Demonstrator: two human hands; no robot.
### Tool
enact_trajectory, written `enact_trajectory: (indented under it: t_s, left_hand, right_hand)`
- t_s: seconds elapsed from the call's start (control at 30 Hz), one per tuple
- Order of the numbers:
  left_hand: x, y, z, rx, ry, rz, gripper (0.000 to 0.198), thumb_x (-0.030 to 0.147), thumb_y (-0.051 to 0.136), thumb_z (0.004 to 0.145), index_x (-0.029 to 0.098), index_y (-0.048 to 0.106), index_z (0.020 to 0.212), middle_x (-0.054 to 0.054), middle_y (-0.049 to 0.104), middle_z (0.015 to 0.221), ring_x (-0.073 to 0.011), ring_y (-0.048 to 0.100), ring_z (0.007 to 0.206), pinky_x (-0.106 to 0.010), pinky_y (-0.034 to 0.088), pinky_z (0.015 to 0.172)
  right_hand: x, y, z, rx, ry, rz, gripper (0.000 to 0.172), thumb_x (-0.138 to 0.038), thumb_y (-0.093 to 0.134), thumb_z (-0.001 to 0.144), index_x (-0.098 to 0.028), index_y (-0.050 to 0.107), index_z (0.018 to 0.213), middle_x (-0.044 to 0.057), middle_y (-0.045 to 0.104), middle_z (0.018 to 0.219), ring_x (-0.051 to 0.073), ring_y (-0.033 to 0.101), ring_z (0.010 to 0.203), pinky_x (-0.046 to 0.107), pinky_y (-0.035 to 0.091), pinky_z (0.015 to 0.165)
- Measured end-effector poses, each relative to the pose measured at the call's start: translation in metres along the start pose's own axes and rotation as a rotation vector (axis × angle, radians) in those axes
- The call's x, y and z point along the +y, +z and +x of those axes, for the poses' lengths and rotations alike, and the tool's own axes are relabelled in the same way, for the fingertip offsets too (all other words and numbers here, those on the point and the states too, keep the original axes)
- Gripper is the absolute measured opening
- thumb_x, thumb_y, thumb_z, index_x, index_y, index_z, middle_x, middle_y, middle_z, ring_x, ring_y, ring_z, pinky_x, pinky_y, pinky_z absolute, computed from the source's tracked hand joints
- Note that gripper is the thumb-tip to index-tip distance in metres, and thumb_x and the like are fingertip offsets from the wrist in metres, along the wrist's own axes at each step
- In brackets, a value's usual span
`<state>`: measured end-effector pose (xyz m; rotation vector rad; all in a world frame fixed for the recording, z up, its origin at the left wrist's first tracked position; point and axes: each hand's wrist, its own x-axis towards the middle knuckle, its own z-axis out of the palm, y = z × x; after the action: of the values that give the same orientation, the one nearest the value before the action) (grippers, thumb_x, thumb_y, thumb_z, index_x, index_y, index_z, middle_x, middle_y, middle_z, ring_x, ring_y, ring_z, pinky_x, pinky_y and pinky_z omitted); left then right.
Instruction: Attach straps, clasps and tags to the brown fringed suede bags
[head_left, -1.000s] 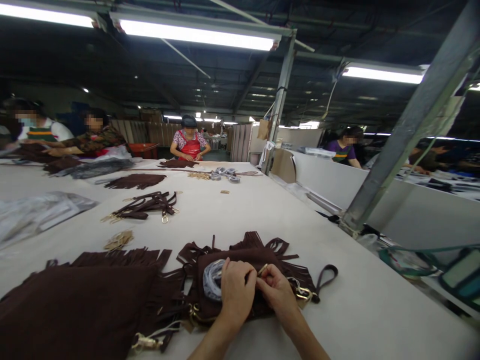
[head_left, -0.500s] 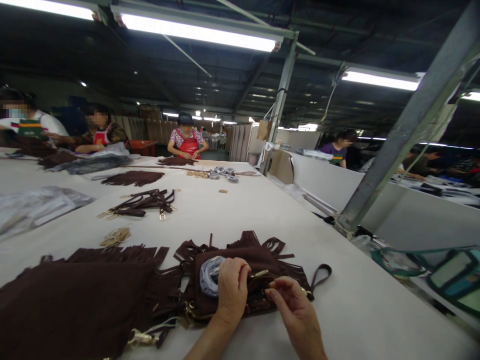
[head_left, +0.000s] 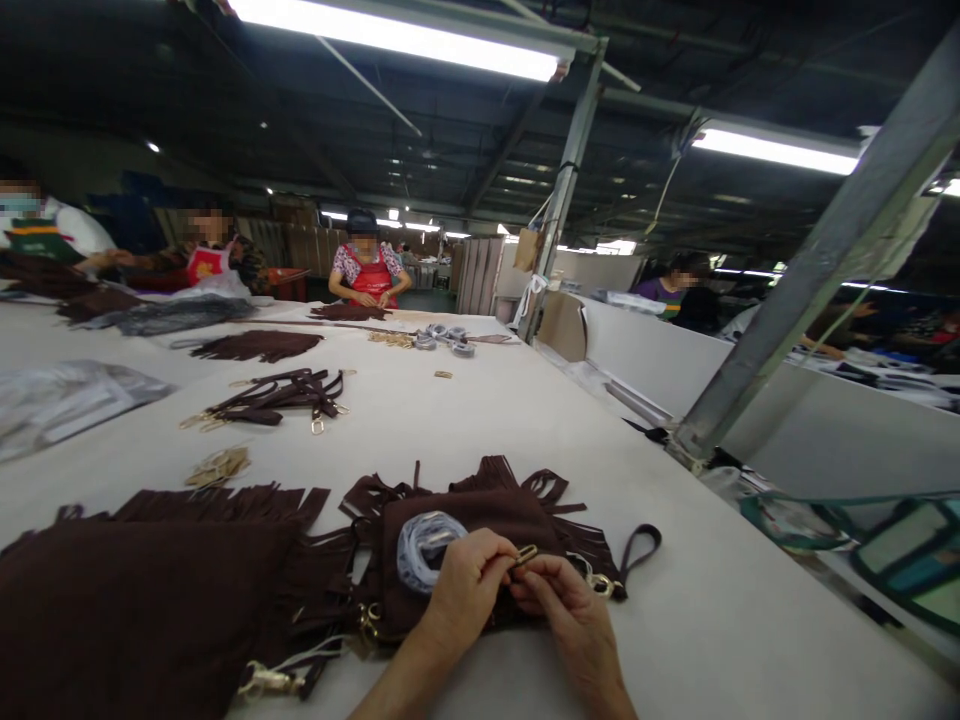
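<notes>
A dark brown fringed bag lies on the table before me, a wrist loop sticking out at its right end. My left hand is over the bag's middle, thumb and forefinger pinched at a small gold metal loop. My right hand meets it from the right, its fingertips closed just below the loop; what they grip is hidden. On the bag, beside my left hand, rests a plastic-wrapped grey coil. Gold hardware shows at the bag's right end.
Another brown fringed piece lies at left, with a gold clasp on a white cord. Brown straps with gold hooks, small tan pieces and plastic bags are farther back. Several people work beyond; a metal post stands at right.
My right hand has moved left and my hands now meet at the gold loop. My left hand has shifted slightly right and down, uncovering more of the coil. The view has shifted slightly.
</notes>
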<state>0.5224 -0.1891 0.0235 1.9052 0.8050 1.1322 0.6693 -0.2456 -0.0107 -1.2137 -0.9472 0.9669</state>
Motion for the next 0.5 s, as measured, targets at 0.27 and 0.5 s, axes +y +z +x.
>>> enact_trajectory:
  t_s: [0.27,0.5]
  left_hand:
    - [-0.001,0.007,-0.004,0.015,0.02,0.051,0.019,0.012,0.049,0.081,0.017,0.064,0.072,-0.003,0.064,0.074,-0.016,0.058,0.072,-0.026,0.04,0.068]
    - [-0.003,0.01,-0.006,0.003,0.024,0.109,0.017,0.009,0.05,0.081,0.017,0.062,0.071,-0.002,0.062,0.072,-0.0154,0.057,0.071,-0.026,0.039,0.066]
  right_hand:
    - [0.0,0.004,-0.006,0.069,-0.12,-0.09,0.039,-0.058,0.071,0.075,-0.02,0.068,0.084,0.001,0.064,0.066,0.014,0.058,0.052,0.024,0.051,0.049]
    - [-0.004,0.009,-0.006,0.11,-0.119,-0.079,0.038,-0.057,0.074,0.072,-0.02,0.068,0.079,0.001,0.064,0.065,0.015,0.057,0.054,0.024,0.051,0.05]
